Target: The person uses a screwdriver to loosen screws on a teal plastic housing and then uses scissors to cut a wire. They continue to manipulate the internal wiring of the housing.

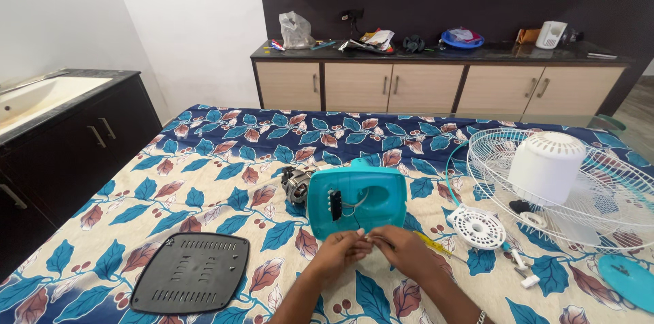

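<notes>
1. Now we have both hands together just in front of the teal fan housing (356, 198), our left hand (337, 254) and right hand (403, 250) meeting fingertip to fingertip, each pinched shut on something small and pale — a wire end, as far as we can judge; it is too small to tell for sure.
2. The housing stands open side toward us on the leaf-print bedspread (204, 174), thin wires trailing from its black switch block toward our fingers.
3. For fine work like this, we judge it best to keep the wrists resting on the cloth and the wires slack — pulling could tear them from the switch.
4. Around us: the motor (297, 183) behind the housing, a black vented back plate (191, 273) at left, a yellow-handled tool (430, 243) just right of our hands, a white round grille piece (477, 226), the wire fan guard (599, 194) carrying a white motor cover (546, 166).
5. Nothing blocks the hands; the tool lies closest.
</notes>
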